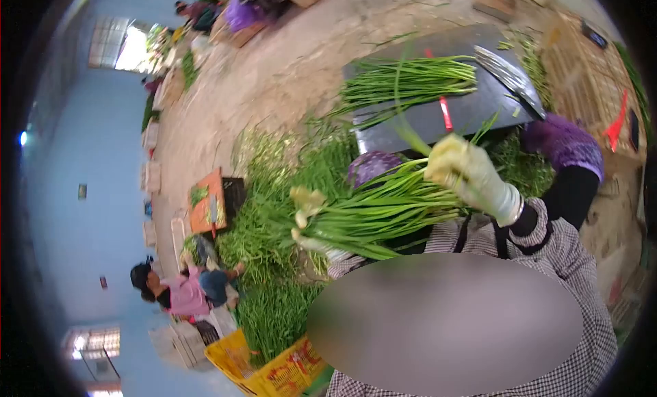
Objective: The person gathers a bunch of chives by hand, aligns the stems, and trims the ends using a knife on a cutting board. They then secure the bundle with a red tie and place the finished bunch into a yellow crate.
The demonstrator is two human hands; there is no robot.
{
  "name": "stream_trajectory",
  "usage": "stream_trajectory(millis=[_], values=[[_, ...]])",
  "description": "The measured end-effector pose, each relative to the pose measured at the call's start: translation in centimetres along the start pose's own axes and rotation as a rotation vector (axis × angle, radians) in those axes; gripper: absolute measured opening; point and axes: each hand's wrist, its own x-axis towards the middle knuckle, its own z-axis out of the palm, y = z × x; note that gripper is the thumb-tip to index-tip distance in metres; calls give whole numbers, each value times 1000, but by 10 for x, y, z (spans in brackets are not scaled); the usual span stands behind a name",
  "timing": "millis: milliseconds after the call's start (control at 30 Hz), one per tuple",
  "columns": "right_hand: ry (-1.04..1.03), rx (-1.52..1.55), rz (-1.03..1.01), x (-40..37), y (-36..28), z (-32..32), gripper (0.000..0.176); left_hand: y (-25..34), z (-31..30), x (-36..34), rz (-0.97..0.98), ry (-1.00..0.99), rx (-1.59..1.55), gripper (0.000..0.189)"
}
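Note:
My left hand [306,219], in a pale glove, is closed round a loose bunch of long green chive-like stalks [390,212] across my lap. My right hand [469,174], also in a pale glove, is closed at the bunch's other end, with a single long leaf [408,130] rising from it. Beyond my hands, a neat bundle of green stalks [410,80] lies on a dark grey board [499,113]. A red strip [445,114] runs beneath that bundle. A long silvery blade-like thing [508,75] lies at the board's right side.
Heaps of loose greens [274,239] cover the floor at left. A yellow crate [284,369] stands lower left, near a seated person in pink [185,291]. A woven crate [582,82] is at right. Purple patterned cloth [568,147] shows beside the board.

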Motion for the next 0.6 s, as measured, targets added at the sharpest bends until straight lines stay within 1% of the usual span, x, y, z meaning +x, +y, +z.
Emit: stream_trajectory(millis=[33, 67, 100, 133, 167, 200, 300, 367, 400, 433, 500, 533, 567, 600], values=[[-146, -9, -67, 0, 1, 11, 8, 4, 1, 1, -122, -98, -36, 32], [-271, -5, -56, -5, 5, 23, 9, -3, 2, 8, -33, -257, 23, 36], [-395, -8, -43, -11, 10, 32, 10, 1, -7, 13, -110, -309, -40, 37], [-405, -1, -62, -16, 14, 38, 10, 4, -10, 14, -144, -309, -55, 37], [-460, -3, -85, -20, 18, 42, 11, 6, -13, 15, -185, -308, -71, 38], [-515, -8, -103, -20, 18, 43, 11, 7, -15, 17, -173, -307, -73, 38], [-549, 31, -149, -20, 16, 37, 11, 9, -24, 19, -188, -290, -110, 36], [-586, 30, -164, -18, 11, 30, 10, 15, -36, 23, -302, -284, -114, 33], [-622, 32, -178, -18, 9, 27, 10, 13, -28, 21, -396, -316, -333, 32], [-622, 26, -174, -18, 8, 24, 10, 13, -30, 22, -401, -316, -338, 32], [-727, 0, -149, -18, 3, 21, 9, 14, -34, 25, -430, -288, -294, 30], [-755, -43, -129, -18, 1, 20, 8, 9, -5, 14, -357, -248, -249, 22], [-753, -47, -124, -21, 2, 18, 8, 7, -8, 19, -363, -248, -252, 22], [-715, -54, -100, -25, 2, 16, 7, 8, -7, 26, -313, -303, -284, 18]])
